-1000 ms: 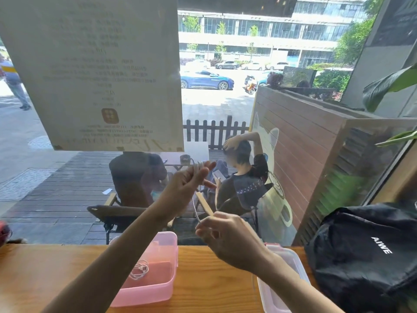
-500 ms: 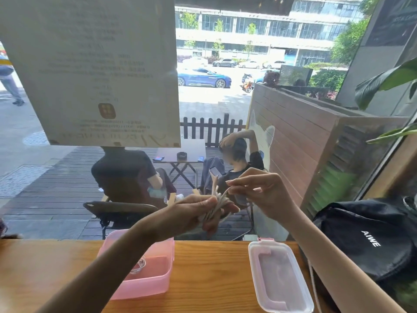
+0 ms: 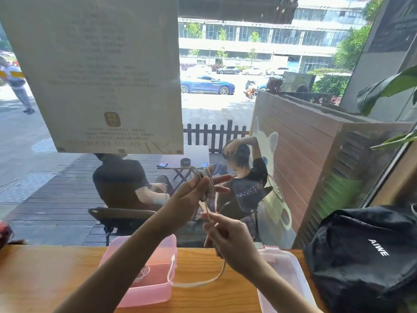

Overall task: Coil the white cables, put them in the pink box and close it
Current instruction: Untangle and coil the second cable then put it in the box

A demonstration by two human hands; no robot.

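My left hand (image 3: 198, 190) is raised in front of the window, with several loops of a white cable (image 3: 208, 184) wound round its fingers and the thumb pressed on them. Just below it, my right hand (image 3: 228, 240) pinches the same cable. The cable's loose tail (image 3: 191, 284) sags under that hand down to the table and curves up beside the pink box (image 3: 140, 290). The box stands open on the wooden table, and a coiled white cable (image 3: 142, 273) lies inside it. Its clear pink lid (image 3: 284, 267) lies to the right, partly hidden by my right forearm.
A black bag (image 3: 365, 256) fills the table's right end, close to the lid. The window glass (image 3: 214, 109) rises right behind the table's far edge, with a paper notice (image 3: 97, 75) stuck on it. Bare wooden table (image 3: 45, 279) stretches left of the box.
My right hand dropped from above and right of the left hand to below it, drawing the cable down. My left hand rose, its fingers now spread out with the loops on them.
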